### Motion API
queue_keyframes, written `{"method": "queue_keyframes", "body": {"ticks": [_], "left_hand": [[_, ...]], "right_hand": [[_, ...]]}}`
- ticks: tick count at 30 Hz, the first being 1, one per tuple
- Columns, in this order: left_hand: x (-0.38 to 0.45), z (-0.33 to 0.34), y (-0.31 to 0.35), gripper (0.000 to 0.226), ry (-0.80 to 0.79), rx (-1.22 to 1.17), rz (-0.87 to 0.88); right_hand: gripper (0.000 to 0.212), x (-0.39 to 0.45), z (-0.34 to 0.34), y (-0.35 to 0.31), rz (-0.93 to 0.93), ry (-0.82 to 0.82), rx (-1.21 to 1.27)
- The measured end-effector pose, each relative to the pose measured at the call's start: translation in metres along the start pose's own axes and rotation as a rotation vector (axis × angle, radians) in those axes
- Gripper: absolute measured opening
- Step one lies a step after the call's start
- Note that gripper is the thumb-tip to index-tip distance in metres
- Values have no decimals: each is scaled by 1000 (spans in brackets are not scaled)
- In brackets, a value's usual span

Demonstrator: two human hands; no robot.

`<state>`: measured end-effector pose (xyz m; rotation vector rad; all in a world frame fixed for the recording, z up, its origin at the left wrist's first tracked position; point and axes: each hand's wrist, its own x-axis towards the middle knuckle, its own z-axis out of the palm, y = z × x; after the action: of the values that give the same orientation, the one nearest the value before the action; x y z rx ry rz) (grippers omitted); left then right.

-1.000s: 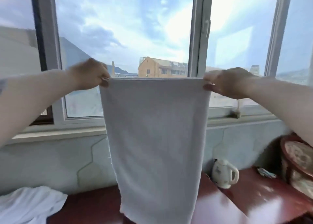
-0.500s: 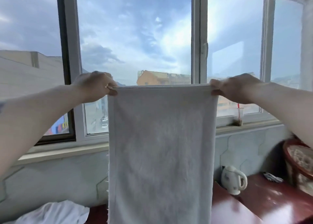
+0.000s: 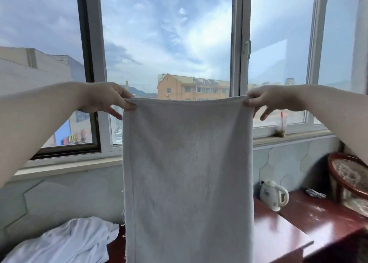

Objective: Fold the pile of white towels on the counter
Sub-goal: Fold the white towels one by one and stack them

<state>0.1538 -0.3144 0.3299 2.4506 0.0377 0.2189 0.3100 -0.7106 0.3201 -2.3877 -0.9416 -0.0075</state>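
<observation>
White towel (image 3: 187, 173) hanging full-length, top corners pinched by left hand (image 3: 103, 99) and right hand (image 3: 272, 99), other fingers spread.

Dark red glossy counter (image 3: 282, 235): crumpled white towel pile (image 3: 65, 241) at left, white kettle (image 3: 273, 195) at right.

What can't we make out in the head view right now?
- Towel: bottom edge cut off by the frame, so its length is unknown.
- Counter: middle part hidden behind the towel.
- White pile: cut off by the lower left edge; towel count unclear.
- Chair: cut off by the right edge.
- Cup contents: too small.
</observation>
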Motion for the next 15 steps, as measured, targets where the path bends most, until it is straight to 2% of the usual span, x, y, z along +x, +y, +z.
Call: {"method": "queue_keyframes", "body": {"ticks": [1,3,7,10,13,15], "left_hand": [[1,4,-4,15,18,-23,-29],[5,13,-8,16,86,67,-72],[14,32,8,6,129,421,-84],[19,46,26,40,183,668,-29],[25,58,37,51,249,773,46],[30,67,46,48,287,836,67]], "right_hand": [[18,1,3,3,-17,2,42],[17,3,7,10,-58,28,-66],[24,5,0,23,-106,51,-721],[25,3,-13,39,-235,122,-1116],[25,0,-33,63,-359,142,-1219],[23,0,-44,82,-389,167,-1189]]}}
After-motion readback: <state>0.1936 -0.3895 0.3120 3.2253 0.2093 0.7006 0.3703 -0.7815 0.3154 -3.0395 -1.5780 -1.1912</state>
